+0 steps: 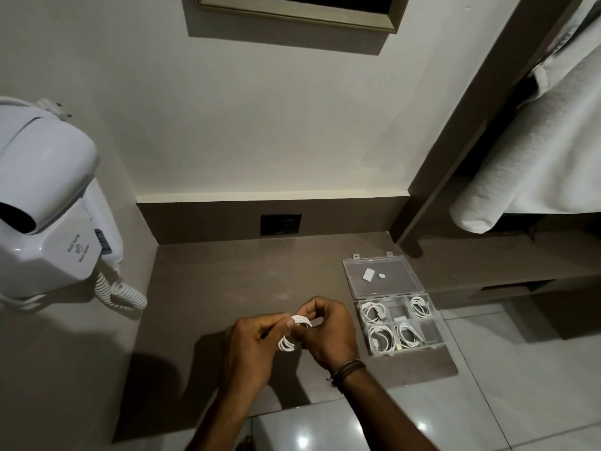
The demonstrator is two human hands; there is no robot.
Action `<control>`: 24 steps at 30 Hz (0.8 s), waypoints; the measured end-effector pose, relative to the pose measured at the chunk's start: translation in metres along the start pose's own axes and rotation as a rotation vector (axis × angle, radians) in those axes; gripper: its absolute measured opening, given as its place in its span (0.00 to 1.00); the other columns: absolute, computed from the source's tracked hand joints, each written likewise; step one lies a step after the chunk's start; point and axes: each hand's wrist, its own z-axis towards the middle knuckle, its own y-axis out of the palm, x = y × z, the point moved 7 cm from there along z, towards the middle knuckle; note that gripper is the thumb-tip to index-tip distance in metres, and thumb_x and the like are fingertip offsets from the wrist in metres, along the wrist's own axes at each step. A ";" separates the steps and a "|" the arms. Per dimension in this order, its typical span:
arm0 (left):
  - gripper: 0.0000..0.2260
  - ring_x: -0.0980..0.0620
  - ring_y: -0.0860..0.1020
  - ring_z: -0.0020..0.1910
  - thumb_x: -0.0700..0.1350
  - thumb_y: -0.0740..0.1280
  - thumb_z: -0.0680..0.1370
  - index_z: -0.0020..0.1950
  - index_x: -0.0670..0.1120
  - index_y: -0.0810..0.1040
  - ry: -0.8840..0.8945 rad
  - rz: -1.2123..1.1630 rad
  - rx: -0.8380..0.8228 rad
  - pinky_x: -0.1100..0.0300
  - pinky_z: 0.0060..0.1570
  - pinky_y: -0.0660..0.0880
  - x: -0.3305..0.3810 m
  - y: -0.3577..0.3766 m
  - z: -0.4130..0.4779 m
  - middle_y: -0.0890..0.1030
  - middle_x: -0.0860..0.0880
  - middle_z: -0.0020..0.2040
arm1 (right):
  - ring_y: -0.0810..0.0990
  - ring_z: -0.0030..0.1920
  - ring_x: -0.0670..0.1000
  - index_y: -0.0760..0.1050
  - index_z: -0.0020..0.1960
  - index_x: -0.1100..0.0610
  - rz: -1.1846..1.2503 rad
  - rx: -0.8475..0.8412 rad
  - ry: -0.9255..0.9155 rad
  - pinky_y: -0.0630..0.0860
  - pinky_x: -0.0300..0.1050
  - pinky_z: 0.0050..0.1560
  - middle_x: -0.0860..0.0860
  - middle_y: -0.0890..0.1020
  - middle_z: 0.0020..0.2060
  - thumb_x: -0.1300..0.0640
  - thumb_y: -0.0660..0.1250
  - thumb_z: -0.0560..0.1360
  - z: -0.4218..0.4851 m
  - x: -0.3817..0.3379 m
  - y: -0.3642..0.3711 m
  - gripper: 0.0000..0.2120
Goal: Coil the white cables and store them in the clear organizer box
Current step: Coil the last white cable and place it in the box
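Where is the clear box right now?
In the head view, the box sits open on the brown counter, right of both hands, below the hanging towel.

Clear plastic organizer box (pixel 383 281); matt, perhaps stone counter (pixel 227 271); glossy floor tiles (pixel 487 385).

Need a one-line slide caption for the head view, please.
Both hands coil a white cable over the counter, beside the open organizer box holding four coiled cables.
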 end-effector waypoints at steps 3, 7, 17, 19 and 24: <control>0.10 0.65 0.84 0.41 0.45 0.76 0.72 0.51 0.55 0.86 -0.039 -0.127 -0.077 0.69 0.41 0.81 -0.016 0.017 0.006 0.86 0.62 0.42 | 0.86 0.32 0.53 0.81 0.34 0.49 -0.053 0.069 0.012 0.85 0.58 0.37 0.46 0.85 0.32 0.56 0.83 0.60 0.003 0.010 -0.005 0.11; 0.15 0.59 0.86 0.41 0.39 0.78 0.69 0.44 0.60 0.85 -0.062 -0.257 -0.129 0.60 0.42 0.83 -0.034 0.040 0.016 0.86 0.65 0.38 | 0.84 0.34 0.45 0.79 0.33 0.52 -0.114 0.219 -0.011 0.84 0.53 0.39 0.45 0.84 0.31 0.59 0.81 0.62 -0.001 0.018 -0.012 0.11; 0.04 0.45 0.86 0.44 0.35 0.75 0.71 0.45 0.40 0.85 -0.293 -0.514 -0.550 0.48 0.47 0.82 -0.036 0.159 0.030 0.88 0.43 0.44 | 0.75 0.38 0.47 0.70 0.35 0.51 -0.138 0.492 -0.017 0.69 0.40 0.36 0.46 0.77 0.34 0.67 0.72 0.66 -0.010 0.074 -0.080 0.15; 0.04 0.50 0.85 0.41 0.35 0.76 0.71 0.45 0.39 0.84 -0.261 -0.510 -0.620 0.55 0.42 0.81 -0.023 0.187 0.028 0.88 0.47 0.41 | 0.74 0.37 0.48 0.69 0.36 0.51 -0.106 0.537 0.003 0.70 0.43 0.36 0.47 0.76 0.33 0.69 0.70 0.65 -0.013 0.092 -0.101 0.16; 0.06 0.53 0.85 0.42 0.32 0.76 0.70 0.44 0.40 0.85 -0.236 -0.502 -0.661 0.62 0.41 0.82 0.004 0.257 0.018 0.87 0.47 0.41 | 0.72 0.36 0.44 0.66 0.37 0.48 -0.109 0.636 0.059 0.67 0.33 0.36 0.46 0.75 0.34 0.69 0.71 0.66 -0.012 0.137 -0.153 0.19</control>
